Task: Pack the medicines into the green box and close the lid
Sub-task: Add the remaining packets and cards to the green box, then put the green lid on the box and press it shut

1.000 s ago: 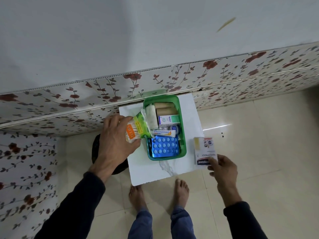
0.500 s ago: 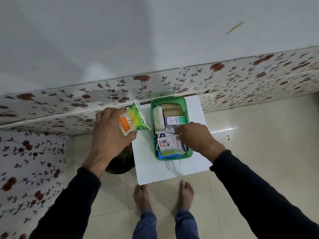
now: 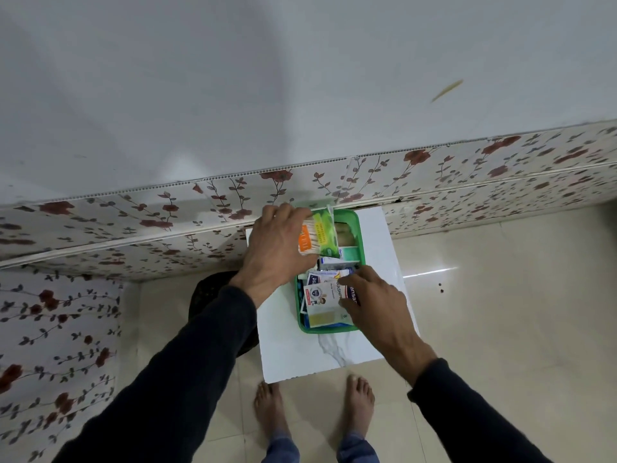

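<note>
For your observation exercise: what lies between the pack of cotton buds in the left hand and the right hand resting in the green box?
In the head view, small medicine cartons and sachets lie inside the green plastic box.

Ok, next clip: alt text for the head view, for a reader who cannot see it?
A person's left hand holds a pack of cotton swabs over a green box of medicines on a white tabletop, while the right hand rests on a white carton inside it.

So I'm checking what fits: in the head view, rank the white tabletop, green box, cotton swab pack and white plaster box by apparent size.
1. White tabletop
2. Green box
3. Cotton swab pack and white plaster box: look alike; hands cover both, and the pack is held nearer the camera, so unranked.
</note>
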